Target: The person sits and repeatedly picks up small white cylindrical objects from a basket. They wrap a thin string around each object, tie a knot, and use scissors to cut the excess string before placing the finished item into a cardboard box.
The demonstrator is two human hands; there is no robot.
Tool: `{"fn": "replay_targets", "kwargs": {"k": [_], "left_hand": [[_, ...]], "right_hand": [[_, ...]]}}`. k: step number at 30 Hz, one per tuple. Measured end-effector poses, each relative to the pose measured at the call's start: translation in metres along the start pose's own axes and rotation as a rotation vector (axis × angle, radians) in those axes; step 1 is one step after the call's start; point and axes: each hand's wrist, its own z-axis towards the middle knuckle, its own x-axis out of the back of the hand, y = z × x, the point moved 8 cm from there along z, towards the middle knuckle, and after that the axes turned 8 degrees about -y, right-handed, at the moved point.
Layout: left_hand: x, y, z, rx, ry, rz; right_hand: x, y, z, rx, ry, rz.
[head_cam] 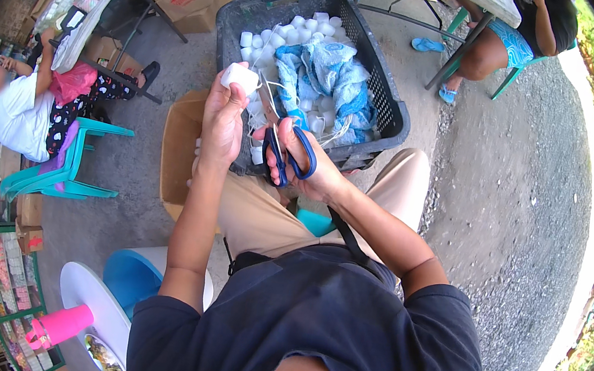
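My left hand [223, 131] holds up a small white cylinder [239, 78] between thumb and fingers. My right hand [321, 173] grips a pair of scissors with dark blue handles [309, 156], fingers through the loops. Their blades [268, 104] point up beside the cylinder, close to a thin white string at its side; whether they touch it, I cannot tell. Below both hands stands a black plastic crate [399, 117] with many similar white cylinders [294, 34]. A crumpled blue and white cloth [321, 67] and loose white strings [337, 134] lie on top of them.
An open cardboard box [179, 150] stands left of the crate. At left, a person [22, 110] sits on teal plastic chairs [74, 167] by a table [76, 46]. Another person [518, 40] sits at upper right. A pink tumbler [62, 326] is on a round white table [78, 283].
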Motion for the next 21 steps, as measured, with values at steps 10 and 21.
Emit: {"fn": "replay_targets", "kwargs": {"k": [10,21], "left_hand": [[0.181,-0.048,-0.022,-0.024,0.509,-0.151],[0.317,-0.151,-0.130,0.577,1.001,0.747]], "right_hand": [[0.092,-0.078,0.002,0.206,0.518,-0.707],[0.200,-0.099,0.025,-0.074,0.631,-2.012]]}}
